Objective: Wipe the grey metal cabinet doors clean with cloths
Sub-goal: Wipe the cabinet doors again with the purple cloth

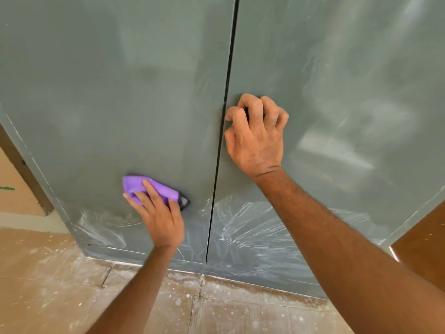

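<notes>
Purple cloth (149, 189) under flat left hand (160, 216) (right perhaps gripping)

At your six o'clock lies a tan tiled floor (60, 285), speckled with white dust and spatter, grout lines showing. At nine o'clock you have a cardboard box (14, 196) with green lettering, cut off by the frame edge. At four o'clock, a brown wooden panel (423, 244).

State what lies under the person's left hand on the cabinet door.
A purple cloth, pressed by the left hand against the left door. The door surface beneath it is covered.
</notes>
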### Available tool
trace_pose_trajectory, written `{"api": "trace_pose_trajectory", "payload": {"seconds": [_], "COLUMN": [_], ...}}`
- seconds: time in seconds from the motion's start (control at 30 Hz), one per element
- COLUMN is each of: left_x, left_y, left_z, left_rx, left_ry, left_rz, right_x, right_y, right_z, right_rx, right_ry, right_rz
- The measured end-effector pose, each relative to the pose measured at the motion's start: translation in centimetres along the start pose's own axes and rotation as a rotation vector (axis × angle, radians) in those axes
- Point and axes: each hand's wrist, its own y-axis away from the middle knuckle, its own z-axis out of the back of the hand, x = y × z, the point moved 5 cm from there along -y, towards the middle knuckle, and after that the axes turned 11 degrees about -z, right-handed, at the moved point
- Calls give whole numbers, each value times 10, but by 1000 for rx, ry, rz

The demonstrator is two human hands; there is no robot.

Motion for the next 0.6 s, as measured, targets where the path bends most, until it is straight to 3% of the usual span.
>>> {"api": "trace_pose_trajectory", "payload": {"seconds": [0.1,0.27,0.37,0.53,0.6], "left_x": [16,8,8,-16,-43], "left_y": [33,13,-3,1,8], "left_z": [4,47,64,78,86], "left_rx": [131,-16,26,274,447], "left_ry": [62,225,197,310,467], "left_rz": [88,200,214,175,164], "right_x": [1,1,4,24,31], "right_y": [1,1,7,42,66], "right_z": [2,8,17,42,51], "right_rx": [0,64,154,462,752], "right_ry": [-9,-49,-102,-310,-453], "right_rz": [6,-40,-101,-100,-157]}}
